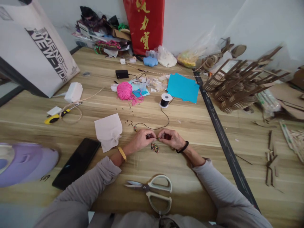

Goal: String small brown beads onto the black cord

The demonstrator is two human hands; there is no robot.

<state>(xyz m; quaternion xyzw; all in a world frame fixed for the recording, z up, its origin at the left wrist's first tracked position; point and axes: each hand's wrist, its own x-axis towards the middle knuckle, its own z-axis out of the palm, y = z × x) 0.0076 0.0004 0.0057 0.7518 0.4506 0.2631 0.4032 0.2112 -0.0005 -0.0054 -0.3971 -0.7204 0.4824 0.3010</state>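
My left hand and my right hand meet fingertip to fingertip above the table, both pinched closed. A tiny greenish bead shows at the tips of my right fingers. Whatever my left fingers pinch is too small to make out. Just below lies a small pile of dark, multicoloured beads. Thin black cord runs from a white-flanged spool in a loop behind my hands. Near my left knuckles, a few coloured beads sit at the cord's far bend.
Scissors lie close to my body. Left of my hands are a white cloth, a black phone and a yellow cutter. Pink yarn and blue sheets lie farther back. Brown wooden models stand right.
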